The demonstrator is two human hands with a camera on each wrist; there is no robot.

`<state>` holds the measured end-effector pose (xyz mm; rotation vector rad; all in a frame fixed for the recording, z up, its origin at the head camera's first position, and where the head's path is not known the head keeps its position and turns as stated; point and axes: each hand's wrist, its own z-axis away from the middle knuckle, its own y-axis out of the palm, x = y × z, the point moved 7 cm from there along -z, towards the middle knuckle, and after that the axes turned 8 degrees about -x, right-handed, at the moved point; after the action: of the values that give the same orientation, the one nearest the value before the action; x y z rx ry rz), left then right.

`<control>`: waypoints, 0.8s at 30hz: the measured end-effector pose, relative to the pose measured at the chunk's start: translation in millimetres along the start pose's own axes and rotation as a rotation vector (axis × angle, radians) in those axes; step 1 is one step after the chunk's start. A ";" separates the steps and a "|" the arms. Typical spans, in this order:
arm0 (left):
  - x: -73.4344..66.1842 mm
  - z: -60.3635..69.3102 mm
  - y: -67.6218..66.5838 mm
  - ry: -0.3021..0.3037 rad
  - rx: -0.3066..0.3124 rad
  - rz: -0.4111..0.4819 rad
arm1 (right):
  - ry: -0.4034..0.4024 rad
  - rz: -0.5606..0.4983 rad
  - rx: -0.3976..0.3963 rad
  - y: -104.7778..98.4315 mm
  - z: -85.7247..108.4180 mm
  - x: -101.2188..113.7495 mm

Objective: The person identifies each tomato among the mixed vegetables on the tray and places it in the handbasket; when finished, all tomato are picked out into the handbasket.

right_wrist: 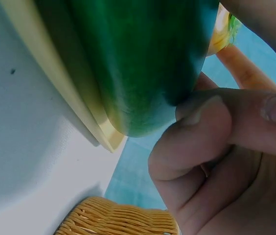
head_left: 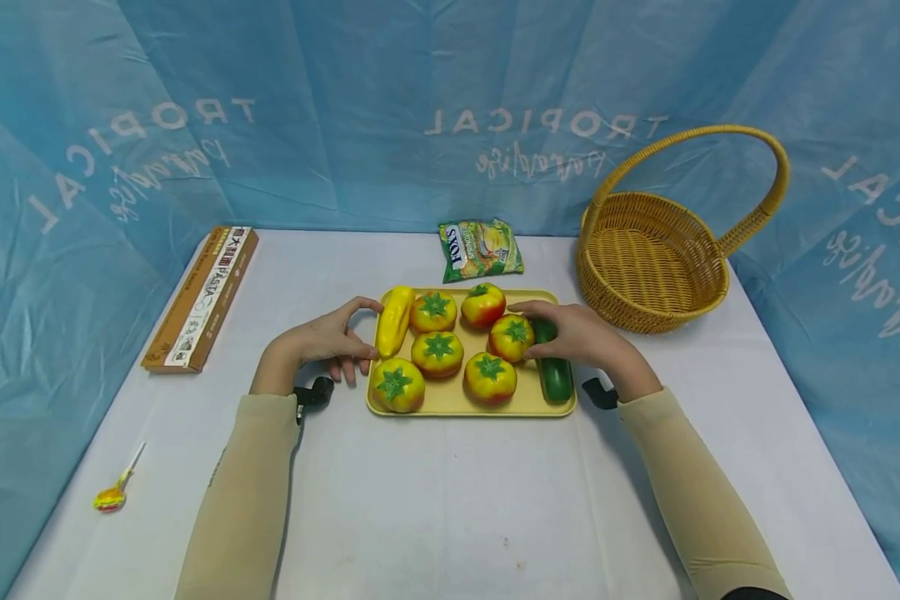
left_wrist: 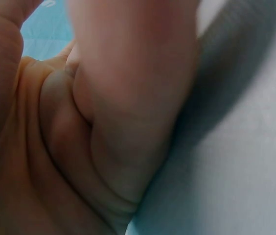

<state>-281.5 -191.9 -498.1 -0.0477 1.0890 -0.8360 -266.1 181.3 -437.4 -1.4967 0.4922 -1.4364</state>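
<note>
A yellow tray (head_left: 450, 405) holds several yellow-and-red toy tomatoes (head_left: 490, 379) with green star tops, a yellow toy banana (head_left: 394, 322) and a green toy cucumber (head_left: 556, 379). My left hand (head_left: 322, 337) is at the tray's left edge, thumb and index tips beside the banana. In the left wrist view its own fingers (left_wrist: 133, 98) fill the picture, and no held thing shows. Reaching over the cucumber, my right hand (head_left: 581, 333) pinches the rightmost tomato (head_left: 511, 337) between thumb and index. In the right wrist view the cucumber (right_wrist: 143, 63) partly hides that grip.
A wicker basket (head_left: 645, 308) with a tall handle stands at the back right. Behind the tray lies a green snack bag (head_left: 482, 250). To the left are a long pasta box (head_left: 201, 300) and a lollipop (head_left: 111, 498). Blue cloth (head_left: 345, 108) hangs around the table.
</note>
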 end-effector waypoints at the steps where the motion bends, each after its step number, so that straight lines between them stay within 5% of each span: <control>1: 0.0 0.0 -0.1 0.000 -0.001 0.000 | 0.001 0.003 -0.002 -0.1 0.0 0.2; 24: 0.4 0.4 0.1 -0.001 -0.003 0.017 | -0.052 -0.023 -0.058 -0.8 -1.7 3.8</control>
<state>-281.1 -192.2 -498.2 -0.0415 1.0888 -0.8189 -267.1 178.0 -435.1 -1.5867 0.4902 -1.4079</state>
